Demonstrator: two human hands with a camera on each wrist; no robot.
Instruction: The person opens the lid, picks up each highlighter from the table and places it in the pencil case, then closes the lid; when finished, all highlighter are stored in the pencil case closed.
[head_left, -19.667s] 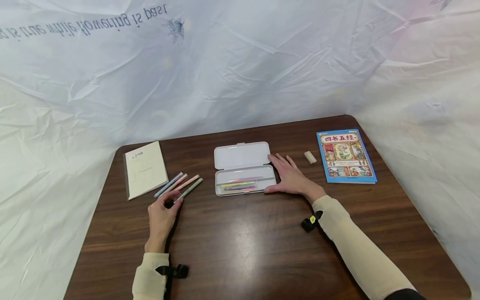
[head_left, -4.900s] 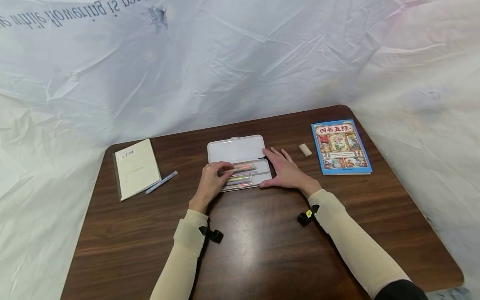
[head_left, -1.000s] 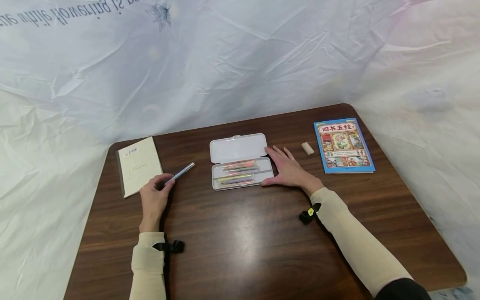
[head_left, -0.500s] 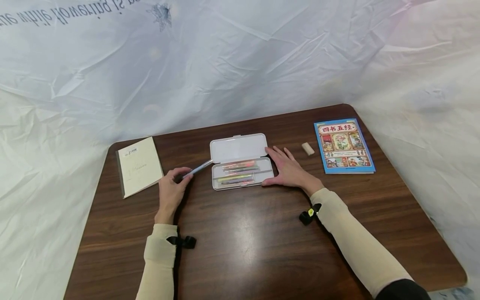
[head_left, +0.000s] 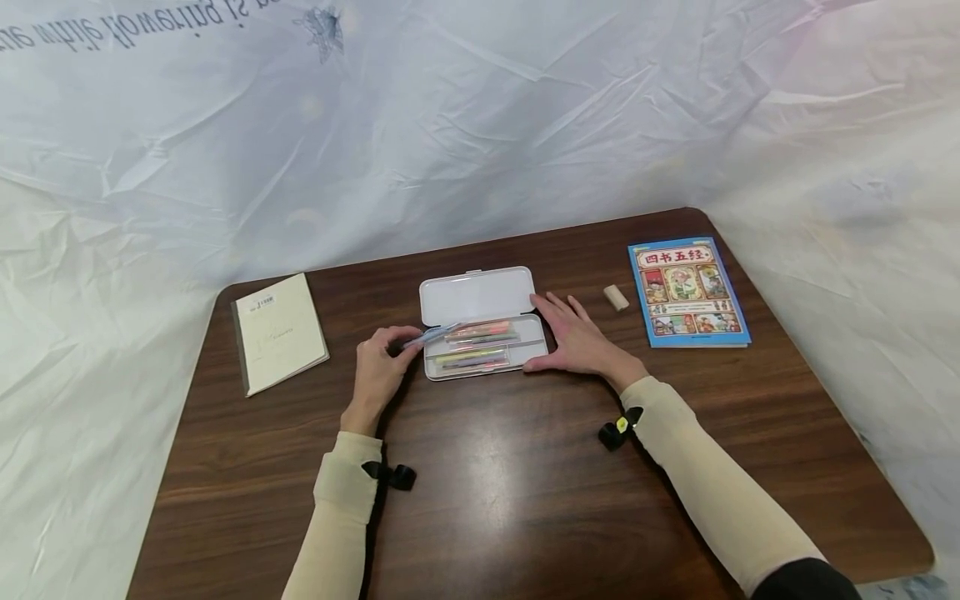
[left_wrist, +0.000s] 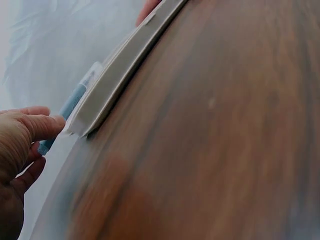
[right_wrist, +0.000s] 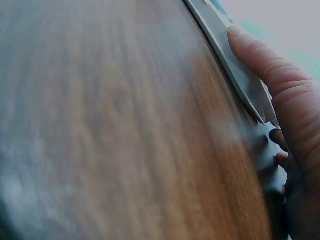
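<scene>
My left hand (head_left: 381, 367) pinches a light blue pen (head_left: 435, 334) by one end between thumb and fingers. The pen's clear tip reaches over the left end of an open white pencil case (head_left: 527, 360); in the left wrist view the blue pen (left_wrist: 73, 101) slants up past the case wall (left_wrist: 107, 82). Several coloured pens (head_left: 480, 333) lie in the case's back compartment, and more thin coloured sticks (head_left: 471, 359) in the front one. My right hand (head_left: 573, 343) rests at the right end with fingers spread, its thumb (right_wrist: 260, 57) against the case's front corner.
A cream notebook (head_left: 281, 335) lies at the left of the brown wooden table (head_left: 480, 467). To the right are a small whitish eraser (head_left: 616, 297) and a blue-edged picture book (head_left: 688, 292). A pale cloth (head_left: 480, 133) hangs behind the table.
My left hand has carried the blue pen from beside the notebook rightward to the case. Earlier, other pens went from the table into the back compartment. The right hand has stayed put.
</scene>
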